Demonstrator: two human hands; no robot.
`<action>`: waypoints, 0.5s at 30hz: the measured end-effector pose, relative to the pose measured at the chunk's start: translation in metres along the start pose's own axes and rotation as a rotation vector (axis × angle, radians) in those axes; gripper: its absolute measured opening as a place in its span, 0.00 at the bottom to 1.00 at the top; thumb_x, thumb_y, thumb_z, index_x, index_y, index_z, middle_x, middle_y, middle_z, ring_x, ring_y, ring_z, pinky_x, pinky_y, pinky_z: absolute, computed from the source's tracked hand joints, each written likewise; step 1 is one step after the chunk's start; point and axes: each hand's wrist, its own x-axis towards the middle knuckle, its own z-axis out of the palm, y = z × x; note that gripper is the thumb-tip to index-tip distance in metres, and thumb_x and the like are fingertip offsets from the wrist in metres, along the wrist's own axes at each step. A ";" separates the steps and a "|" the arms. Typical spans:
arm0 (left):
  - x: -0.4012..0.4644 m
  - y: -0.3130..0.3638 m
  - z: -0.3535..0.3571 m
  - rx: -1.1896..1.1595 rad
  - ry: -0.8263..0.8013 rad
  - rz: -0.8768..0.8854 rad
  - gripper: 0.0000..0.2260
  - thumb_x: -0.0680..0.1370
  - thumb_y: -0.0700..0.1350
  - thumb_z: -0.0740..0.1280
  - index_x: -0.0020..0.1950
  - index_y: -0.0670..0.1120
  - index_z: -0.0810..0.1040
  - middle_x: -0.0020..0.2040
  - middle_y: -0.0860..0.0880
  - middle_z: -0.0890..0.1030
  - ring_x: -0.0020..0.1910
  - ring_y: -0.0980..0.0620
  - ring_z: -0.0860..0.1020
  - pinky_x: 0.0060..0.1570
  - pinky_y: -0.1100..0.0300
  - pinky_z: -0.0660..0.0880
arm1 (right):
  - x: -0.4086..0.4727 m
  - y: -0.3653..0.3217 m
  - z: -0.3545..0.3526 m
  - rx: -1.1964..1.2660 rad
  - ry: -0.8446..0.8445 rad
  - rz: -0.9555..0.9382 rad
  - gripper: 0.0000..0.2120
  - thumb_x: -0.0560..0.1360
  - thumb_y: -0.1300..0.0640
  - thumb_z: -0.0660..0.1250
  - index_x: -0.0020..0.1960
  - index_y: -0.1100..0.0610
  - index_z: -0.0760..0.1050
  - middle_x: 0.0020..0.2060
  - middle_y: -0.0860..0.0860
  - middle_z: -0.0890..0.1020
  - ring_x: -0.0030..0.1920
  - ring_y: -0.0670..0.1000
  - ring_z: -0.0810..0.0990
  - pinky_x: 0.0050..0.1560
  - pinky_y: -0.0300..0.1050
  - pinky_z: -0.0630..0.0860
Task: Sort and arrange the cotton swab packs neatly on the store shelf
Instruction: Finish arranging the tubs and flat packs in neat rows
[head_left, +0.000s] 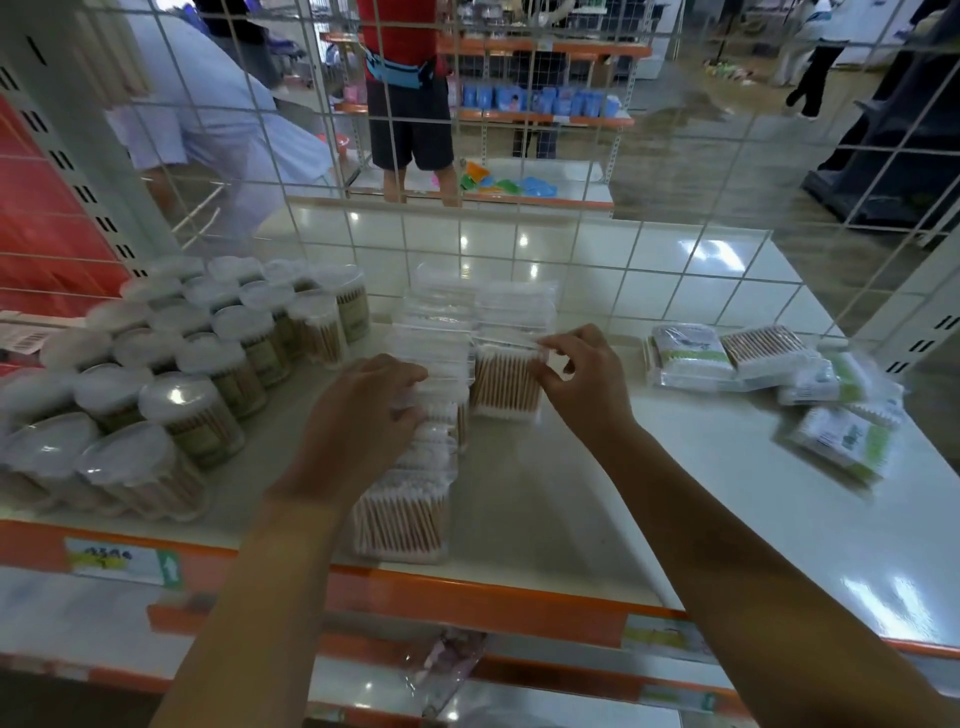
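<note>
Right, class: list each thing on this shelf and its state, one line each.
left hand: grips the clear packs row.
right hand: pinches a swab pack, upright.
round tubs: upright, lidded, grouped.
green-label packs: lying loose, unsorted.

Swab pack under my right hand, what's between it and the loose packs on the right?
Head view: only bare shelf separates that swab pack from the loose packs.

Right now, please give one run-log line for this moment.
left hand: holds rectangular swab packs | right hand: pinches next pack | flat packs: unsorted
</note>
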 end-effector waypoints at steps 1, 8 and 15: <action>0.000 0.001 -0.001 0.019 -0.001 0.008 0.15 0.70 0.36 0.72 0.56 0.40 0.80 0.50 0.44 0.81 0.49 0.44 0.78 0.50 0.54 0.73 | 0.000 -0.001 0.000 -0.019 -0.005 0.006 0.15 0.73 0.57 0.69 0.59 0.59 0.77 0.48 0.51 0.74 0.45 0.49 0.75 0.46 0.37 0.72; 0.009 0.025 -0.001 0.081 0.003 0.071 0.14 0.74 0.43 0.69 0.59 0.41 0.78 0.51 0.43 0.81 0.48 0.44 0.78 0.47 0.54 0.72 | -0.014 -0.014 -0.019 -0.119 -0.012 -0.078 0.17 0.75 0.59 0.66 0.62 0.60 0.74 0.54 0.55 0.76 0.56 0.53 0.72 0.54 0.38 0.64; 0.006 0.080 0.021 0.100 -0.025 0.233 0.13 0.75 0.45 0.67 0.59 0.43 0.78 0.53 0.45 0.81 0.52 0.45 0.77 0.47 0.59 0.66 | -0.057 -0.013 -0.044 -0.127 -0.144 -0.184 0.13 0.74 0.61 0.66 0.58 0.61 0.77 0.52 0.55 0.81 0.52 0.54 0.78 0.50 0.40 0.69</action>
